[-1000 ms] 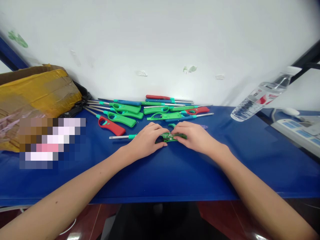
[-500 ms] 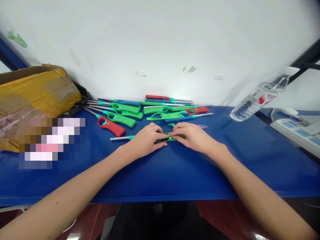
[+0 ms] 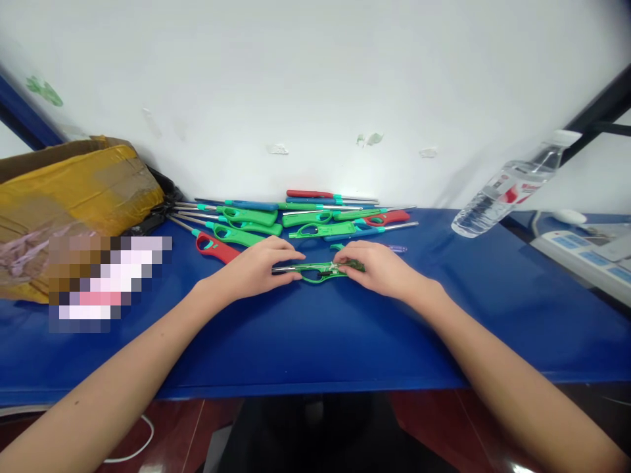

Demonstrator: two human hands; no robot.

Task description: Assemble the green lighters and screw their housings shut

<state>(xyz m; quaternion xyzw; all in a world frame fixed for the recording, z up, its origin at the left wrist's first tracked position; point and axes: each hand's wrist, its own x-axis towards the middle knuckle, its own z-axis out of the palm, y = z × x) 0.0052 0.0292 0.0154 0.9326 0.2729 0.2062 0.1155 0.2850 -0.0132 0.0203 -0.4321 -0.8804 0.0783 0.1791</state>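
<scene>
An opened green gas lighter (image 3: 321,272) lies lengthwise on the blue table, its inner parts showing. My right hand (image 3: 377,264) is closed on its handle end, thumb and fingers pinching near the middle; the held end is partly hidden. My left hand (image 3: 259,266) is at the tube end, thumb and fingers apart on either side of the metal tube (image 3: 282,269). The tube's far tip is covered by that hand. Just beyond the right fingertips lies a small teal piece (image 3: 336,247). A purple, see-through item (image 3: 399,249) rests behind the right hand.
Several long-necked lighters, such as a green one (image 3: 338,228) and a red one (image 3: 217,247), lie along the white wall. A taped cardboard box (image 3: 79,197) stands left. At right are a water bottle (image 3: 503,190) and a power strip (image 3: 586,257).
My left hand has slid left from the lighter's body to its tube, and its fingers have spread. More of the open body shows now. The right hand stays on the handle.
</scene>
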